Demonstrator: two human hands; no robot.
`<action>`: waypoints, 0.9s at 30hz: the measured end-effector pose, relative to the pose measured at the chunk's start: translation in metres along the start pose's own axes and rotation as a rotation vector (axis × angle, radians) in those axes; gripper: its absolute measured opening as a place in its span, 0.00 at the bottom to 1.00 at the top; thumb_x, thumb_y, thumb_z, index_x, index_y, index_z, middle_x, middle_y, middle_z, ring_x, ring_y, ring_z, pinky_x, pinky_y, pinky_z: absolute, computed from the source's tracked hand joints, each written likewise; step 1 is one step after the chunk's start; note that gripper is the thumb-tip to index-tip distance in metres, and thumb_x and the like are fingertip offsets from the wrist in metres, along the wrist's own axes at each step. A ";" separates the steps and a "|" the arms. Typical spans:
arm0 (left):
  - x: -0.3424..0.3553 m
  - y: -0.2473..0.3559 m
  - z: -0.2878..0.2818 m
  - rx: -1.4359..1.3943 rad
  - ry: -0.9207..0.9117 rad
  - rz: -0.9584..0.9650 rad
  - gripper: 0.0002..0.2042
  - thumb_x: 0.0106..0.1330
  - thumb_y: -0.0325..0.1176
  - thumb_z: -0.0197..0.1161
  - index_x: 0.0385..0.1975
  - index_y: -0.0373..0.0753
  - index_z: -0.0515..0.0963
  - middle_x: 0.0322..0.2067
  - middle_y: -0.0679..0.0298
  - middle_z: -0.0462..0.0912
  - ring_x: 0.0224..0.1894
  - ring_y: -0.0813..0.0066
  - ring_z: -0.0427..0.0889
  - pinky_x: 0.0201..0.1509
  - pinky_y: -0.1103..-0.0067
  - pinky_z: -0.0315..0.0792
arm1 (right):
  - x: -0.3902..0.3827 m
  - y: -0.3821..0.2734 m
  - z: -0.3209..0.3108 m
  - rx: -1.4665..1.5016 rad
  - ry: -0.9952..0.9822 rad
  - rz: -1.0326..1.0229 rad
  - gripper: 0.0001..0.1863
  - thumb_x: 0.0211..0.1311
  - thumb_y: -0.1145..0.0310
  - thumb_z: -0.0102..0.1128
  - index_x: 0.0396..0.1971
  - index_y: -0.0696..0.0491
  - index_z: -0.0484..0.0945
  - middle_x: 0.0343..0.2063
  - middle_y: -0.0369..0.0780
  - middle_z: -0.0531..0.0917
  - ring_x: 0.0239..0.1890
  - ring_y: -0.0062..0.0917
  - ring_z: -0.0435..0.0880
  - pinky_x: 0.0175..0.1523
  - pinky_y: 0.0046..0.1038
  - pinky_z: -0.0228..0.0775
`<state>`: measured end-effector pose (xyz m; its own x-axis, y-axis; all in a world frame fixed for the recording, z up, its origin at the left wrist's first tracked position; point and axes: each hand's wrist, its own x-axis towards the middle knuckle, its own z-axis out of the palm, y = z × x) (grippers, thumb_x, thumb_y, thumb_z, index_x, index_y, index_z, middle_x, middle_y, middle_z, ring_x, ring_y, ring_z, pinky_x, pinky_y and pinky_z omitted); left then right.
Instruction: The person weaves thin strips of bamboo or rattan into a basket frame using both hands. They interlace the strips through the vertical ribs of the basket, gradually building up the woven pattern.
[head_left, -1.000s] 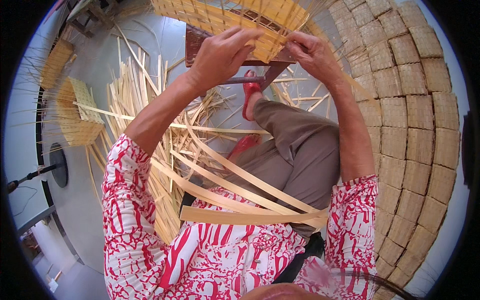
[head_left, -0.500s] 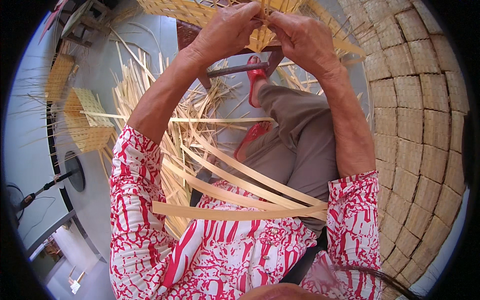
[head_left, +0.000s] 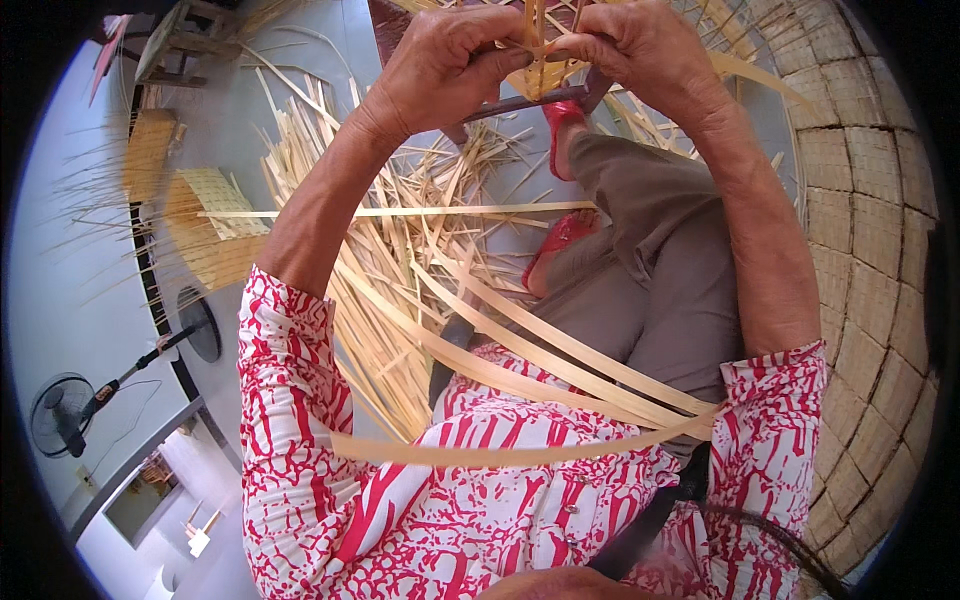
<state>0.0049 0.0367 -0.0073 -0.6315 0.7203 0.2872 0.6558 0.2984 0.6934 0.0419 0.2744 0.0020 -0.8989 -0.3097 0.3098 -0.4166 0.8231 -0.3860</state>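
Note:
At the top of the picture both my hands work on one corner of a piece of bamboo weaving [head_left: 541,72], much of which lies beyond the upper edge. My left hand [head_left: 450,65] pinches the corner from the left, thumb against the fingers. From the other side my right hand [head_left: 640,48] grips it too, fingers curled and thumb pointing inward. Upright strips rise between the two hands. Several long pale bamboo strips [head_left: 560,365] lie across my lap and reach toward my right sleeve.
A heap of loose bamboo strips [head_left: 390,320] covers the floor at my left. Beyond it lie unfinished woven pieces [head_left: 215,225] with loose ends sticking out, and a fan [head_left: 65,412]. Stacked woven baskets [head_left: 850,260] line the right side. A low stool's bar [head_left: 515,106] is below my hands.
The view has shifted, so most things sit farther right. The broad woven panel beyond my left hand has gone out of sight; my hands have drawn slightly apart and still hold the corner.

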 end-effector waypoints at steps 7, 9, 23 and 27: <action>0.004 0.011 -0.004 0.006 -0.117 0.001 0.06 0.70 0.28 0.61 0.43 0.35 0.79 0.23 0.64 0.83 0.26 0.79 0.86 0.26 0.82 0.78 | 0.000 0.006 -0.002 0.047 0.055 -0.189 0.23 0.59 0.48 0.65 0.18 0.53 0.76 0.19 0.47 0.78 0.23 0.45 0.79 0.28 0.40 0.68; 0.008 0.011 -0.008 0.134 -0.123 0.093 0.08 0.70 0.29 0.61 0.45 0.35 0.77 0.25 0.62 0.85 0.29 0.76 0.88 0.28 0.82 0.79 | -0.001 0.006 -0.006 0.076 0.037 -0.179 0.23 0.60 0.49 0.65 0.18 0.53 0.76 0.19 0.47 0.78 0.24 0.45 0.79 0.28 0.40 0.68; 0.002 0.015 0.001 -0.119 0.367 -0.187 0.06 0.59 0.25 0.72 0.30 0.32 0.81 0.27 0.66 0.82 0.28 0.82 0.85 0.31 0.84 0.78 | 0.016 -0.005 -0.008 -0.077 0.508 -0.338 0.10 0.62 0.61 0.63 0.31 0.53 0.81 0.22 0.42 0.82 0.25 0.41 0.81 0.30 0.39 0.71; -0.004 0.008 -0.013 -0.068 0.438 -0.143 0.03 0.61 0.22 0.69 0.30 0.31 0.81 0.26 0.66 0.81 0.28 0.83 0.84 0.29 0.85 0.77 | 0.000 -0.028 0.003 0.607 0.123 0.312 0.09 0.68 0.66 0.57 0.37 0.55 0.80 0.30 0.39 0.84 0.28 0.28 0.82 0.31 0.31 0.72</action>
<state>0.0079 0.0279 0.0059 -0.8382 0.3385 0.4275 0.5303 0.3232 0.7838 0.0528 0.2499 0.0097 -0.9821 -0.0159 0.1878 -0.1754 0.4418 -0.8798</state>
